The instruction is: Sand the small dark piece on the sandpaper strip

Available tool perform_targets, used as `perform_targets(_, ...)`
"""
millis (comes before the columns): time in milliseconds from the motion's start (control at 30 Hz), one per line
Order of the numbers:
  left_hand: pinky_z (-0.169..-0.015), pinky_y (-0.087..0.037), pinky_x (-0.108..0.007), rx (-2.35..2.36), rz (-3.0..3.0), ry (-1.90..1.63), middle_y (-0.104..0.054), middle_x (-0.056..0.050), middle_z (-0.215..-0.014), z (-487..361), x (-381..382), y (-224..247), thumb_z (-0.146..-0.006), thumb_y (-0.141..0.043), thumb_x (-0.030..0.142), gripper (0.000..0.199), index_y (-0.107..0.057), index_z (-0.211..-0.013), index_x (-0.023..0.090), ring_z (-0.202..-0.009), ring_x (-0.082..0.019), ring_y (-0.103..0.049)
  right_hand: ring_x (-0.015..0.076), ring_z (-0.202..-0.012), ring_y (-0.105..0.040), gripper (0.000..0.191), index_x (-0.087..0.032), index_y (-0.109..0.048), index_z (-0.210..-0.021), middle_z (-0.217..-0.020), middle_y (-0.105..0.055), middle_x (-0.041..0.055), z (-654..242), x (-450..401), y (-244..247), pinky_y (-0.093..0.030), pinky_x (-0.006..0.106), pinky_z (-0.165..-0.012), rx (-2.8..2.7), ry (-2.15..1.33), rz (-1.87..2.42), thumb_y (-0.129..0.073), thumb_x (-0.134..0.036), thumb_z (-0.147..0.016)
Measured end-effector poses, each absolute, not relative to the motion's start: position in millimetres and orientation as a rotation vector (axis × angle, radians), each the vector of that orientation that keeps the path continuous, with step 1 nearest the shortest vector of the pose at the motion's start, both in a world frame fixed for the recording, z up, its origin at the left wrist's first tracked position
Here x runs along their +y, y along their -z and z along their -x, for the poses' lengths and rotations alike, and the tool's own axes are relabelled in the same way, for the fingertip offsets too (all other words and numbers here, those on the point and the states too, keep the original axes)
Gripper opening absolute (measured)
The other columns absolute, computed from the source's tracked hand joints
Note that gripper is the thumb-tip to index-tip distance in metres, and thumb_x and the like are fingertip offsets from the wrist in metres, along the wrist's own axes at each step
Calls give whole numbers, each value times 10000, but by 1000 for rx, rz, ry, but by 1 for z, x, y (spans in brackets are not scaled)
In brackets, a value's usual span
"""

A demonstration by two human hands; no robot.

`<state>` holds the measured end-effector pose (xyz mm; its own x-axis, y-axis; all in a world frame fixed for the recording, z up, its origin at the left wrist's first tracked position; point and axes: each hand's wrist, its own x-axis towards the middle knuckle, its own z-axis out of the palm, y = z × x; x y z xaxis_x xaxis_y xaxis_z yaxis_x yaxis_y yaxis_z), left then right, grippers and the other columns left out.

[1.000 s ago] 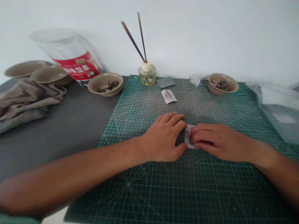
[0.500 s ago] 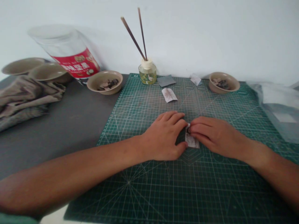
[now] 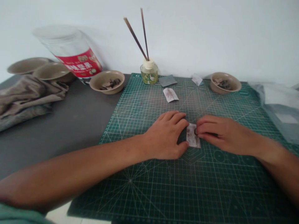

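Green gridded cutting mat (image 3: 187,193); paper slip (image 3: 192,139); right fingers (image 3: 206,128) pressed together on it, left hand (image 3: 164,136) curled beside.

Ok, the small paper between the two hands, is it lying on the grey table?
No, the paper lies on the green cutting mat, between the left hand and the right hand, away from the grey table.

Soft, dim, diffuse light; dark shadow beneath left hand (image 3: 163,135); frame edges bowed; slight blur overall.
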<state>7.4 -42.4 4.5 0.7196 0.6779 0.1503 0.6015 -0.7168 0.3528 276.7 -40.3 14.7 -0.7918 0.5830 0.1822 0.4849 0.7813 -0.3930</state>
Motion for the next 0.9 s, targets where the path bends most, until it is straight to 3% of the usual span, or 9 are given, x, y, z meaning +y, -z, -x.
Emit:
perform_targets(100,-1324,-405,-608,995,-2656,-401,-559,-175,-1667,-7,-42,-4,-956,-681,461,553,-650,-1411,147,-1586,-400,-461,179,-932,-762,198,-245,-752,-1072,-1111,-777,51,-274,-42,-15,-587,304,-817,-2711,-599,700,-564,-207,-1120)
perform_targets(267,-1337,-390,-604,1006,-2659,-405,-554,-178,-1664,-7,-42,-2,-959,-681,459,545,-653,-1403,143,-1590,-407,-456,235,-971,-761,205,-228,-757,-1095,-1141,-780,94,-271,-39,-13,-590,363,-826,-2640,-286,846,-556,-189,-1098)
perform_targets(433,-1334,-393,-606,999,-2658,-394,-550,-179,-1669,-8,-42,-3,-958,-685,466,567,-648,-1418,136,-1593,-407,-451,182,-890,-766,167,-245,-740,-1037,-1056,-789,36,-270,-42,-15,-585,312,-798,-2689,-543,749,-591,-208,-1103)
perform_targets(600,-1336,-391,-607,1011,-2657,-400,-552,-176,-1672,-7,-42,-3,-956,-690,466,568,-652,-1421,141,-1589,-403,-455,247,-949,-762,165,-227,-741,-1060,-1094,-789,86,-270,-37,-13,-585,381,-825,-2592,-277,925,-581,-202,-1087)
perform_targets(800,-1335,-393,-602,992,-2663,-412,-554,-170,-1673,-7,-42,-2,-967,-672,465,557,-650,-1424,147,-1596,-396,-449,179,-885,-752,155,-260,-716,-1031,-1041,-765,24,-275,-40,-18,-570,311,-785,-2688,-669,811,-587,-251,-1116)
perform_targets(900,-1335,-394,-600,1002,-2660,-406,-561,-169,-1666,-7,-42,-3,-958,-680,459,550,-655,-1411,147,-1588,-395,-459,217,-924,-755,169,-246,-715,-1067,-1081,-771,55,-271,-41,-14,-569,353,-800,-2676,-463,859,-554,-228,-1118)
